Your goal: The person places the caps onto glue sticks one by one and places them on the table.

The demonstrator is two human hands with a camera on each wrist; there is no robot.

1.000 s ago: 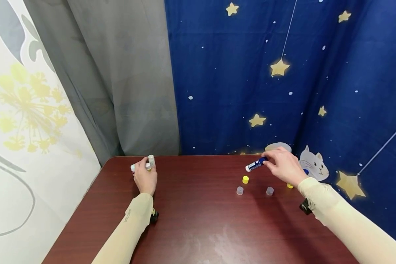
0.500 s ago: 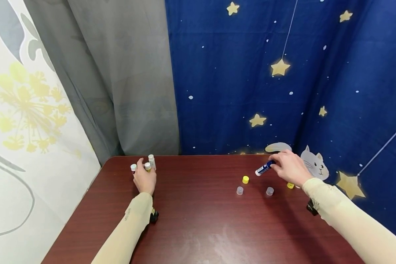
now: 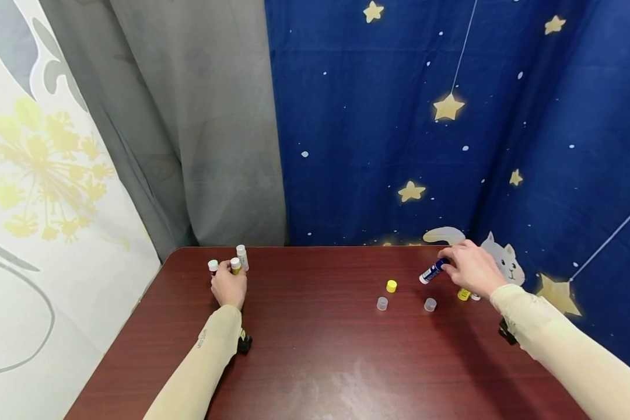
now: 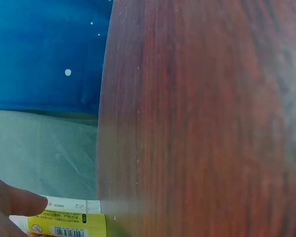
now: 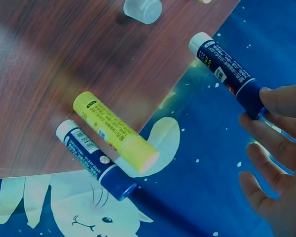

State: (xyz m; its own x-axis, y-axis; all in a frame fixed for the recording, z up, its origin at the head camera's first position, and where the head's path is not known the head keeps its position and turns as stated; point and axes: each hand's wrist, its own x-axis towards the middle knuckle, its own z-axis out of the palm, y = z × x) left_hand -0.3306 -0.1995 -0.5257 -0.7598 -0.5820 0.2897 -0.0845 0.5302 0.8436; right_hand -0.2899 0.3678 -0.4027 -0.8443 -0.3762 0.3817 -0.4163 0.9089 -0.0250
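Wears a cream left sleeve (image 3: 205,356) with small dark lettering (image 3: 202,338) behind the left fingers (image 4: 27,201), a cream right sleeve (image 3: 562,350) creased behind the right fingers (image 5: 274,140), plus a yellow-marked black left wrist device (image 3: 245,342) and black right wrist device (image 3: 507,331).

Is a big, red-brown table (image 3: 315,350), smooth and stripy like wood, with a shiny patch near the front. Over at the far left, close together, has a dark red tube (image 3: 213,267), a yellow tube (image 3: 235,266) and a white tube (image 3: 242,258), all standing up with white tops. Over to the right, has a little yellow cap (image 3: 391,286), a see-through cap (image 3: 382,304) and another see-through cap (image 3: 430,304). Near the right edge, has a yellow stick (image 5: 113,129) just beside a blue stick (image 5: 94,159).
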